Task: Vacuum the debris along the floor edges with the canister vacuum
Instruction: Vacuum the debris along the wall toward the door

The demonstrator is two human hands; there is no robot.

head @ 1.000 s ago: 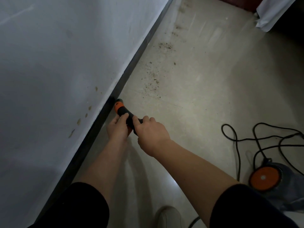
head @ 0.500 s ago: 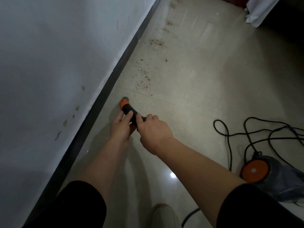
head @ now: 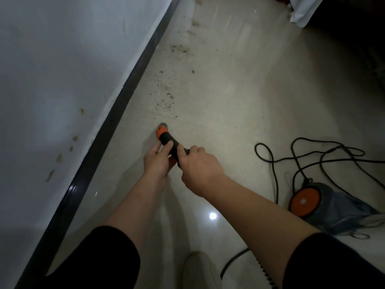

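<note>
A black vacuum nozzle with an orange tip [head: 164, 136] points down at the beige floor, a short way right of the dark baseboard [head: 116, 113]. My left hand [head: 157, 161] grips the nozzle from the left and below. My right hand [head: 200, 167] grips its rear part from the right, hiding the hose end. Brown debris [head: 166, 94] lies scattered on the floor just beyond the tip, with more debris patches [head: 181, 49] farther along the wall. The grey canister vacuum with an orange wheel [head: 305, 202] sits at the right.
A black power cord [head: 295, 155] loops on the floor right of my hands. A ribbed hose [head: 262, 270] runs under my right forearm. My shoe [head: 200, 268] is at the bottom. A white cloth [head: 302, 9] hangs at the top right. The white wall [head: 62, 69] fills the left.
The nozzle tip has moved away from the baseboard out onto the floor and forward toward the debris. Both hands kept their grip.
</note>
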